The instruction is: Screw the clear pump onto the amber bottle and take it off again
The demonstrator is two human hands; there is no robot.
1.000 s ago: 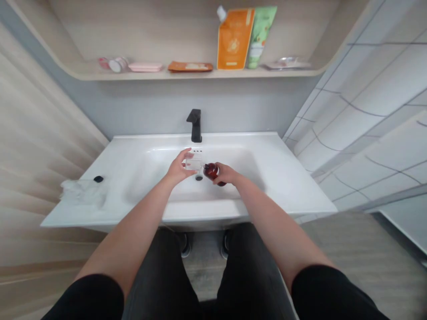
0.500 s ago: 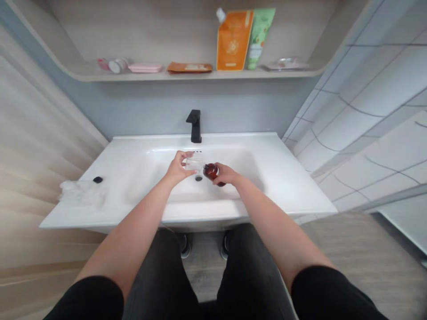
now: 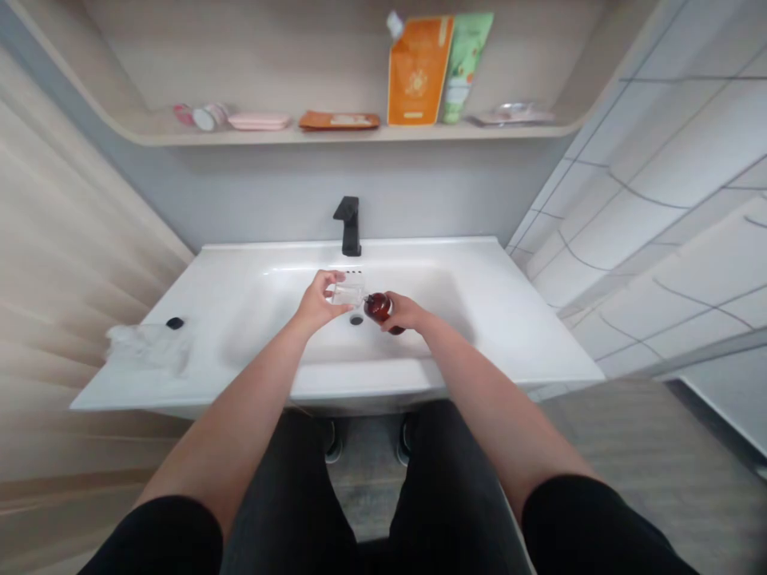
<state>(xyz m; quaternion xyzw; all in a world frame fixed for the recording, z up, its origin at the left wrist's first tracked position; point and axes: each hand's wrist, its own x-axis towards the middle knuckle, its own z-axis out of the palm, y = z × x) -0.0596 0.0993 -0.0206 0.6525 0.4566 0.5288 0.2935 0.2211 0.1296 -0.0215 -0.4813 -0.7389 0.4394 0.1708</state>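
Observation:
Over the white sink basin [image 3: 288,331], my left hand [image 3: 319,305] is closed around a clear, see-through cup [image 3: 348,291]. The cup lies tilted, its mouth toward the right. My right hand [image 3: 406,313] grips a reddish-brown bottle [image 3: 379,307], tipped so that its neck points left at the cup's mouth. Bottle neck and cup rim are close together; whether they touch I cannot tell. Any liquid passing between them is too small to make out. Below them the dark drain [image 3: 356,320] shows in the basin.
Behind the basin stands a black faucet [image 3: 351,227]. A small black cap [image 3: 175,323] and a crumpled clear plastic bag [image 3: 147,349] lie on the left counter. Above, a shelf [image 3: 281,137] holds an orange pouch [image 3: 419,72], a green tube [image 3: 466,68] and several small items.
Almost nothing differs. Both hands keep their hold on cup and bottle, and the view has shifted very slightly.

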